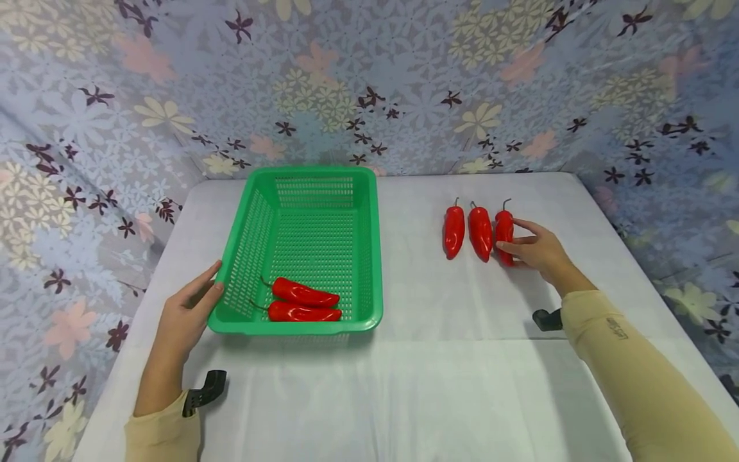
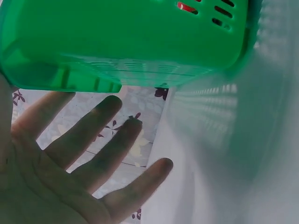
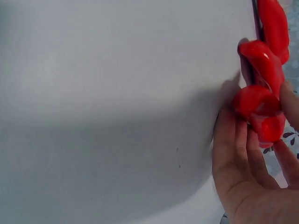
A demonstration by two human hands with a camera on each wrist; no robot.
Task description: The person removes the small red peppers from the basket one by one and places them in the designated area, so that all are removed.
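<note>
A green slotted basket (image 1: 300, 328) stands left of centre on the white table, with two red peppers (image 1: 305, 294) lying side by side near its front wall. My left hand (image 1: 215, 277) rests with straight fingers against the basket's front left corner. In the left wrist view the palm (image 2: 93, 154) is open under the basket's rim (image 2: 126, 37). Three more red peppers lie in a row on the right. My right hand (image 1: 514, 236) pinches the rightmost pepper (image 1: 504, 228) between thumb and fingers. The right wrist view shows the fingers (image 3: 233, 140) curled round that pepper (image 3: 259, 107).
The other two peppers (image 1: 453, 231) (image 1: 480, 232) lie just left of the held one, stems pointing away. A white cloth (image 1: 462, 359) covers the table. Floral fabric hangs behind and on both sides. The table's edges run close on the left and right.
</note>
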